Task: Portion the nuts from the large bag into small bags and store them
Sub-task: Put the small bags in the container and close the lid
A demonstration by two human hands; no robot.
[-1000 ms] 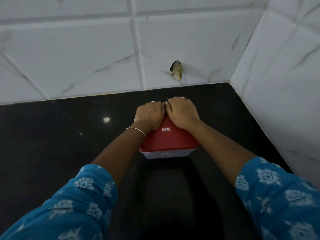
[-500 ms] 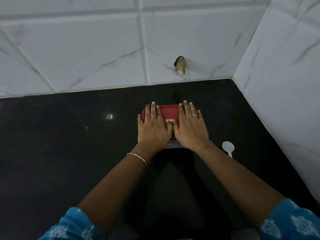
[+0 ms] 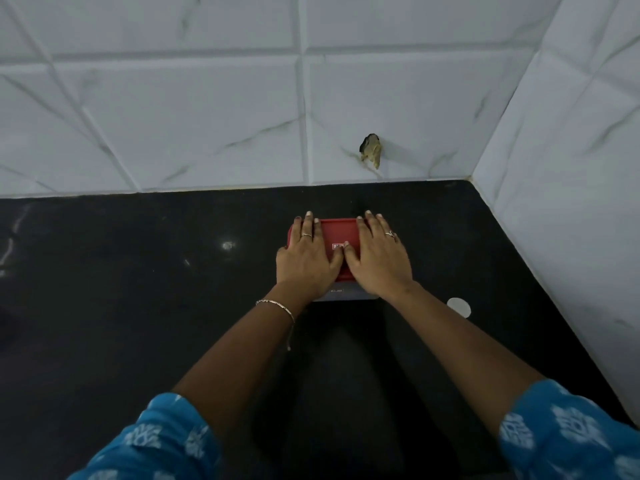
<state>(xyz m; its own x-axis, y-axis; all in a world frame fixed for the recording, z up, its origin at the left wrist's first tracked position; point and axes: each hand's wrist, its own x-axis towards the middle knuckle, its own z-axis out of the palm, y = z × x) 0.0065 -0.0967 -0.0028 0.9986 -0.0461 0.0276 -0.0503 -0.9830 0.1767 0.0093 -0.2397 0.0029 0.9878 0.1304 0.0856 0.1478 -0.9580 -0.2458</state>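
Observation:
A plastic box with a red lid (image 3: 337, 232) stands on the black countertop (image 3: 138, 289), close to the back wall. My left hand (image 3: 306, 259) lies flat on the lid's left half, fingers straight. My right hand (image 3: 379, 259) lies flat on the right half, its thumb touching my left thumb. Both palms press down on the lid. The box's clear lower wall (image 3: 341, 296) shows just below my wrists. What is inside the box is hidden. No bags or nuts are in view.
A white plastic spoon (image 3: 459, 306) lies on the counter to the right of my right wrist. White marble-look tiled walls (image 3: 207, 116) meet in a corner at the back right. A broken hole (image 3: 371, 154) marks the back wall above the box.
A second ago my fingers were curled over the lid's far edge. Now both hands lie flat on top of it. The view has shifted, and the spoon has come into sight.

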